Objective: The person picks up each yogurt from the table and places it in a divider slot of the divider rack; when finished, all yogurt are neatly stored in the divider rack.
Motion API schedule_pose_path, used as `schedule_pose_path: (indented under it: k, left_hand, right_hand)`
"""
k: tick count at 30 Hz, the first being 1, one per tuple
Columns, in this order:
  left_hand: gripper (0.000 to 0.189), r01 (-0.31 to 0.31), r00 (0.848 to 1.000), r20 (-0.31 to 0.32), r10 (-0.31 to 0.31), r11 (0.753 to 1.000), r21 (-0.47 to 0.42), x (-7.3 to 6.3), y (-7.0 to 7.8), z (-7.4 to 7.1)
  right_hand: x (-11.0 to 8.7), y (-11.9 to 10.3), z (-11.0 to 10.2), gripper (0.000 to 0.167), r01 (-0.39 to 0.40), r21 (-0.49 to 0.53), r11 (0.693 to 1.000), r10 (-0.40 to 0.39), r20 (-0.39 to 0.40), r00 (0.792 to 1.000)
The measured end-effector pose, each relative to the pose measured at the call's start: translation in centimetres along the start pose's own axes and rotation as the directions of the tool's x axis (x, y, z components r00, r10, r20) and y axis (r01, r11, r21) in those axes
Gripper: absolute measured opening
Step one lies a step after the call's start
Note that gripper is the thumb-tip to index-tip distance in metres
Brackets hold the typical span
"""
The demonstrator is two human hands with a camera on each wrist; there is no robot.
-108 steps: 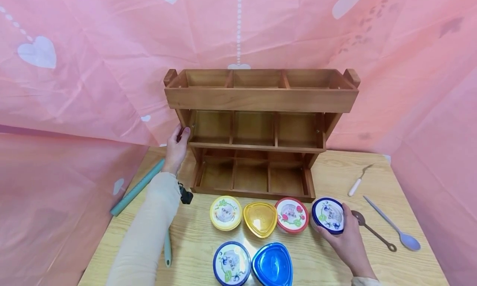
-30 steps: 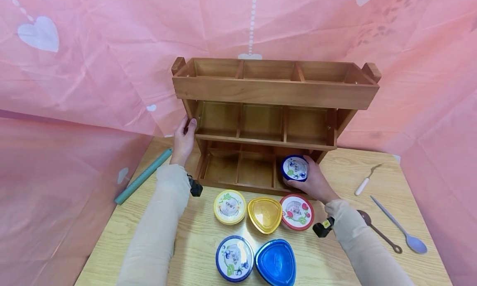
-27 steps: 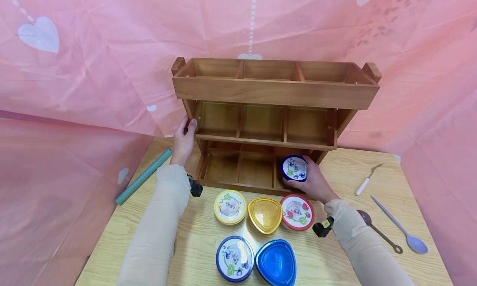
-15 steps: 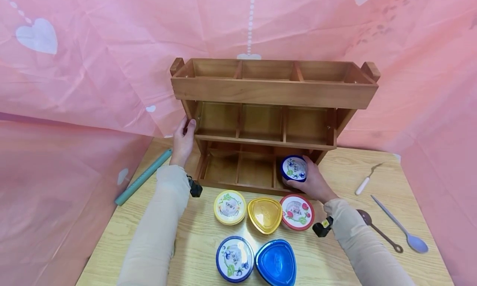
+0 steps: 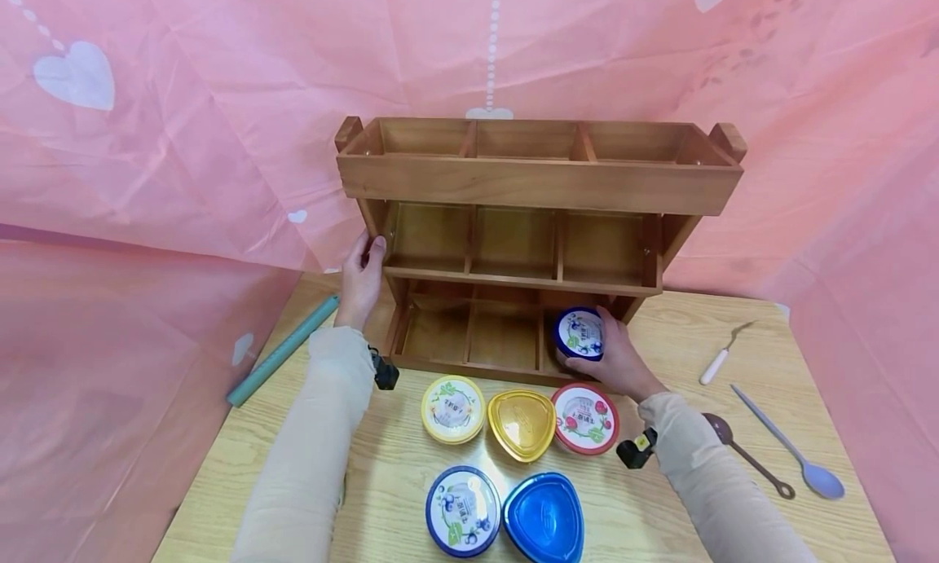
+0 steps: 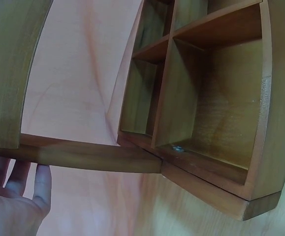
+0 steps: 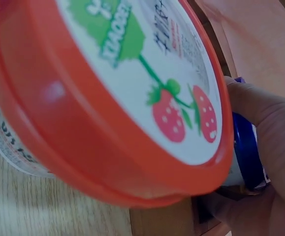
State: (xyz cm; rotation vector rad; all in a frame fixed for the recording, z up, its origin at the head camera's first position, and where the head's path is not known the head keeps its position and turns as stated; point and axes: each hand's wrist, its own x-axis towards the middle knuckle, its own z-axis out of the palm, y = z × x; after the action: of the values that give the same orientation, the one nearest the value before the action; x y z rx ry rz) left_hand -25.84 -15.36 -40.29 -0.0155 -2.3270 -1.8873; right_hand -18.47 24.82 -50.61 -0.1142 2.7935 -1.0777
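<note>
A three-tier wooden rack with divided trays stands at the back of the table. My left hand grips its left side beside the middle tray. In the left wrist view the fingers lie against a wooden side strut. With thumb and fingers, my right hand holds a round tub with a blue lid, printed with blueberries, in the right compartment of the bottom tray. A red-lidded tub with strawberries fills much of the right wrist view and partly hides the blue-lidded one.
In front of the rack are a yellow-lidded tub, a yellow three-cornered container, another blue-lidded tub and a blue three-cornered container. A green rod lies left. A palette knife, brown spoon and lavender spoon lie right.
My right hand has carried the blue-lidded tub from the table's right side up and left into the bottom tray. Over the last second it stays there. The left hand keeps its grip.
</note>
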Motion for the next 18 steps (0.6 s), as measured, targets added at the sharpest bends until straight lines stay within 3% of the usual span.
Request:
schedule_pose_path:
  k: [8, 13, 18]
  left_hand:
    - [0.051, 0.004, 1.000, 0.003, -0.004, 1.000, -0.003, -0.3, 0.1, 0.0]
    - [0.051, 0.002, 1.000, 0.007, -0.002, 1.000, -0.009, -0.2, 0.1, 0.0]
    - [0.051, 0.007, 1.000, 0.013, -0.007, 1.000, -0.008, -0.2, 0.3, -0.1]
  right_hand:
    - [-1.0, -0.5, -1.0, 0.113, 0.026, 0.013, 1.000, -0.026, -0.035, 0.999]
    - [-2.0, -1.0, -2.1, 0.111, 0.046, 0.080, 0.996, -0.041, -0.059, 0.997]
    - [-3.8, -1.9, -3.3, 0.109, 0.014, 0.164, 0.986, -0.003, -0.067, 0.998]
